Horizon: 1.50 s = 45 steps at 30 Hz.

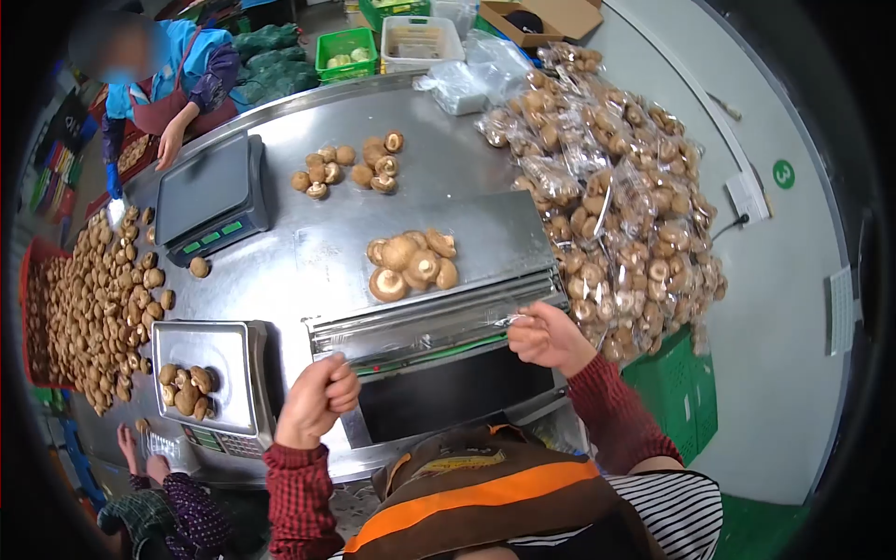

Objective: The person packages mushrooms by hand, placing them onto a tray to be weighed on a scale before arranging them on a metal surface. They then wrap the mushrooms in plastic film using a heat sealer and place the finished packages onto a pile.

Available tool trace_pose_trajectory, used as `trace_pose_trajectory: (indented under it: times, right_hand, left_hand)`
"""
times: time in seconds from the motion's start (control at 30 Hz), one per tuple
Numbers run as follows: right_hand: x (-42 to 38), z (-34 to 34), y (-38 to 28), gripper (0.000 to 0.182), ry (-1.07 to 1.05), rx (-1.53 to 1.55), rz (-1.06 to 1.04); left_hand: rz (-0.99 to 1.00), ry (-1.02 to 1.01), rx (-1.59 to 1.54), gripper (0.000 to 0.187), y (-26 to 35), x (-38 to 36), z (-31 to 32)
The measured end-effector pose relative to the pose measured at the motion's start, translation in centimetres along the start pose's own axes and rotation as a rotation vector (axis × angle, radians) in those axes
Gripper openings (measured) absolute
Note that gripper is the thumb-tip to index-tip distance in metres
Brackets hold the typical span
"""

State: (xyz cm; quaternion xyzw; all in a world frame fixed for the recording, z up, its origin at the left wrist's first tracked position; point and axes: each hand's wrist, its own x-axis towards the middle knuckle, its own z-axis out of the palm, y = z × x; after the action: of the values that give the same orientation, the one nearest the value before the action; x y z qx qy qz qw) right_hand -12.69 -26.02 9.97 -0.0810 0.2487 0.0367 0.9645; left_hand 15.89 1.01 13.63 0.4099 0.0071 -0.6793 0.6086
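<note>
Clear plastic film (pixel 429 338) stretches over the front of a wrapping machine (pixel 439 397) with a dark lower plate. At its left end my left hand (pixel 320 397) is closed in a pinch, apparently on the film's edge. My right hand (pixel 549 338) grips the film's right end with fingers closed. Just beyond the film, a cluster of shiitake mushrooms (pixel 411 261) lies on the machine's metal top, caps and pale undersides showing. Neither hand touches the mushrooms.
Bagged mushrooms (pixel 616 205) are heaped on the right. Loose mushrooms (pixel 103 299) spill from a red basket on the left, near two scales (pixel 210 191). Two small mushroom groups (pixel 324 171) lie farther back. A co-worker (pixel 173 84) stands far left; another person's hands (pixel 149 453) are lower left.
</note>
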Motion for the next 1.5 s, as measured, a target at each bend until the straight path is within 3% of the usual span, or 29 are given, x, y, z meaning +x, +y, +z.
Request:
trace_pose_trajectory:
  times: [0.03,0.07,0.13,0.2,0.27,0.3,0.33,0.4,0.47,0.5,0.6,0.67,0.7,0.77,0.8,0.87,0.9,0.93,1.0,1.07,1.1,1.13,1.2,1.27,1.33,1.43,1.47,1.5]
  right_hand:
    - [-0.4,3.5,-0.6,0.032,0.181,-0.234,-0.269]
    - [-0.6,6.5,-1.3,0.032,0.363,-0.462,-0.536]
    - [1.1,7.5,-7.4,0.031,-0.376,-0.143,-0.560]
    - [5.3,12.3,-9.1,0.030,0.224,-0.326,-1.009]
    - [10.9,8.4,-12.5,0.031,0.173,-0.865,-1.069]
    - [13.6,5.3,-13.4,0.031,0.242,-1.056,-1.012]
    - [15.4,2.9,-13.8,0.031,0.315,-1.242,-0.940]
    - [16.4,1.3,-12.5,0.031,0.348,-1.212,-0.828]
    - [16.6,0.4,-11.9,0.032,0.387,-1.173,-0.698]
    - [16.2,0.8,-11.5,0.035,0.422,-1.246,-0.610]
    - [16.4,1.3,-12.4,0.050,0.479,-1.465,-0.512]
    - [15.9,3.9,-13.2,0.066,0.526,-1.707,-0.207]
    - [15.6,4.6,-13.3,0.066,0.522,-1.716,-0.218]
    - [15.0,5.6,-13.6,0.059,0.589,-2.023,-0.038]
    - [14.3,5.8,-13.7,0.059,0.590,-2.035,-0.045]
    - [12.6,4.3,-13.2,0.057,0.375,-2.061,-0.110]
    - [12.4,2.7,-12.9,0.050,0.353,-2.050,-0.246]
    - [12.1,1.6,-12.2,0.050,0.356,-2.057,-0.241]
    - [12.0,0.4,-10.8,0.043,0.466,-1.804,-0.523]
    - [12.4,1.3,-9.0,0.038,0.570,-1.736,-0.451]
    - [12.5,2.2,-7.6,0.037,0.535,-1.346,-0.460]
    - [12.2,2.6,-6.6,0.037,0.492,-0.954,-0.465]
    - [10.2,2.8,-5.5,0.035,0.551,-0.957,-0.483]
    - [5.5,4.9,-3.1,0.032,0.476,-0.704,-0.455]
    - [1.9,4.1,0.2,0.038,0.406,-0.710,-0.379]
    - [-0.8,1.3,5.6,0.032,0.438,-0.560,-0.250]
    - [-1.4,1.1,7.0,0.030,0.499,-0.585,-0.259]
    - [-1.3,0.2,8.5,0.029,0.607,-0.663,-0.395]
  left_hand:
    - [0.151,-0.020,0.069,0.039,1.9,-0.8,0.8]
    - [0.483,-0.028,0.195,0.038,3.3,-0.7,1.1]
    - [0.653,-0.060,-0.079,0.039,7.8,0.9,2.4]
    - [0.984,0.087,0.316,0.042,10.7,6.0,4.4]
    - [1.146,0.231,0.805,0.038,11.5,13.0,2.1]
    - [0.983,0.401,1.062,0.036,10.9,15.3,0.8]
    - [0.880,0.407,1.234,0.036,10.1,16.7,0.5]
    - [0.871,0.207,1.538,0.043,7.9,18.8,-3.5]
    - [0.787,0.165,1.706,0.068,6.4,16.1,-3.1]
    - [0.772,0.160,1.756,0.096,6.2,14.8,-2.1]
    - [0.714,0.094,1.568,0.107,6.8,13.4,-0.4]
    - [0.712,0.105,1.511,0.106,6.8,13.3,0.1]
    - [0.660,0.099,1.510,0.105,6.9,13.1,0.3]
    - [0.617,0.060,1.359,0.095,7.0,12.9,0.2]
    - [0.631,0.064,1.356,0.095,7.1,13.1,-0.5]
    - [0.417,0.085,1.034,0.085,7.5,12.9,-2.5]
    - [0.258,0.180,1.065,0.074,8.0,12.5,-3.4]
    - [0.208,0.125,1.038,0.051,8.0,12.5,-4.6]
    - [0.618,0.212,1.236,0.030,6.5,12.6,-5.6]
    - [0.864,0.341,1.457,0.027,5.4,12.9,-4.6]
    - [0.715,0.384,1.354,0.031,4.7,13.0,-3.7]
    - [0.704,0.366,1.365,0.031,3.9,12.6,-2.3]
    - [0.761,0.403,1.030,0.034,2.8,11.9,-0.1]
    - [0.623,0.387,0.891,0.036,1.7,9.9,0.3]
    - [0.448,0.397,0.867,0.042,0.4,6.9,0.9]
    - [0.254,0.402,0.994,0.044,-2.6,4.1,0.1]
    - [0.178,0.412,1.071,0.044,-3.4,3.4,-0.4]
    - [0.208,0.413,1.032,0.043,-4.5,2.8,-0.3]
